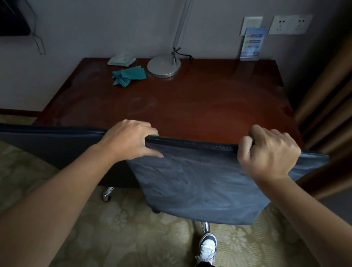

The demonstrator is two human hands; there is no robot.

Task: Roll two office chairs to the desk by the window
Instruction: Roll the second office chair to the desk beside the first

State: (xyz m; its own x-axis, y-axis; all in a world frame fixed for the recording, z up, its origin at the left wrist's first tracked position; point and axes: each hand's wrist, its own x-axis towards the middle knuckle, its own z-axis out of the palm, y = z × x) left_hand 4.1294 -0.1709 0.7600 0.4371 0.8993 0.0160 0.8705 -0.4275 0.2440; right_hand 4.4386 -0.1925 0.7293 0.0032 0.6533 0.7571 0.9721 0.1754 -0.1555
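- Chairs: two in view. Near chair, blue back, stands at the front edge of the desk; second chair is just to its left, also at the desk.
- Left hand: closed over the near chair's top edge, fingers wrapped forward.
- Right hand: clenched on the same top edge, further right.
- Desk items: one lamp base, one green cloth, one white packet, one leaflet stand.
- One shoe on the carpet behind the chair.
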